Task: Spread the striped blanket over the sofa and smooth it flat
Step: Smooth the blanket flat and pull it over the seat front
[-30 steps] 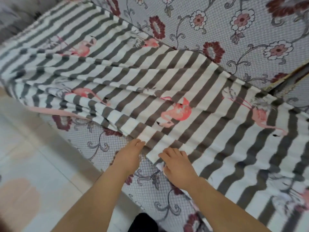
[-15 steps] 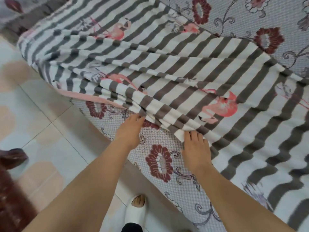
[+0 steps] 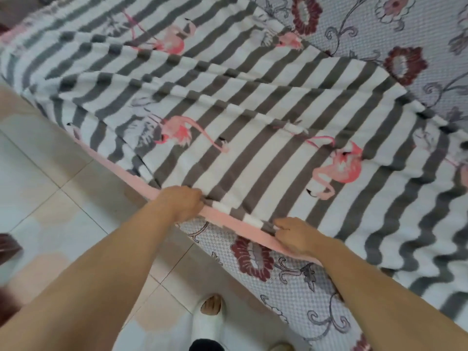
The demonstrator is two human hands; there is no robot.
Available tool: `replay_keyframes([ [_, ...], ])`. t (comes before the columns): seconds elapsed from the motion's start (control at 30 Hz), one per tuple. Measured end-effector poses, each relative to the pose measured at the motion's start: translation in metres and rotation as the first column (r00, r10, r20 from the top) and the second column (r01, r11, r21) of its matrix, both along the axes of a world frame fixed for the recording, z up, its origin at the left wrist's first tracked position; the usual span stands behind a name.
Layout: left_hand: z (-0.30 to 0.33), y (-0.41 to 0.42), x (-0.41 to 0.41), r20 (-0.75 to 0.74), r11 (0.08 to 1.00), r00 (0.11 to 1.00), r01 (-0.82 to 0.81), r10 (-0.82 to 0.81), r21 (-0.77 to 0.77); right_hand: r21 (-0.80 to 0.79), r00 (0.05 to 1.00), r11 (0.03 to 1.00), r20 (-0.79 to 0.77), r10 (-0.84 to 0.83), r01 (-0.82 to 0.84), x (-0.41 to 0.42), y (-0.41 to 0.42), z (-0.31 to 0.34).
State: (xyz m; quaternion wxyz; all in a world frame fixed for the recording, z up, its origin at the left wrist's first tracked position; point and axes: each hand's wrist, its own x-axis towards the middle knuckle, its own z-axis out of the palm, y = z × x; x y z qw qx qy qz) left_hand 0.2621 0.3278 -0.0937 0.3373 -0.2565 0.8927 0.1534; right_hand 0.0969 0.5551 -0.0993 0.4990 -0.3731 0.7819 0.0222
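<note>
The striped blanket (image 3: 253,138), grey and white with pink flamingos and a pink hem, lies across the seat of the sofa (image 3: 291,287), which wears a grey quilted cover with dark red flowers. Long folds run across the blanket's middle. My left hand (image 3: 181,205) grips the pink hem at the seat's front edge. About a hand's width to the right, my right hand (image 3: 297,236) pinches the same hem. The hem stretches taut between them and hangs over the sofa front.
The sofa backrest (image 3: 417,34) rises at the top right. Pale floor tiles (image 3: 50,198) fill the left. My foot in a white slipper (image 3: 209,317) stands close to the sofa front. A dark brown object (image 3: 8,245) sits at the left edge.
The bunched folds at the front have been pulled out toward me; the pink hem now reaches the seat's front edge. Both hands went from reaching under the folds to gripping the hem.
</note>
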Motion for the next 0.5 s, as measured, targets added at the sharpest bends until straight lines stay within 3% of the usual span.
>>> replay_keyframes([
  [0.07,0.008,0.008,0.028,0.154,0.993,0.984,0.078,-0.091,0.088,0.081,0.991,0.989,0.054,0.123,-0.127,0.008,0.0,0.003],
  [0.13,0.006,0.016,0.051,0.194,0.991,0.978,0.056,-0.079,0.12,0.147,0.979,0.97,0.082,0.186,-0.196,0.018,-0.005,0.007],
  [0.27,-0.011,0.028,0.075,0.27,0.997,0.962,0.026,-0.043,0.066,0.209,0.971,0.967,0.218,0.099,-0.145,0.04,-0.007,0.008],
  [0.43,-0.035,0.038,0.082,0.399,0.999,0.916,0.012,-0.03,0.048,0.229,0.929,0.93,0.302,0.212,-0.287,0.065,0.0,-0.003],
  [0.5,-0.042,0.045,0.089,0.496,0.998,0.868,-0.005,-0.029,0.067,0.242,0.917,0.934,0.362,0.166,-0.264,0.068,0.003,-0.004],
])
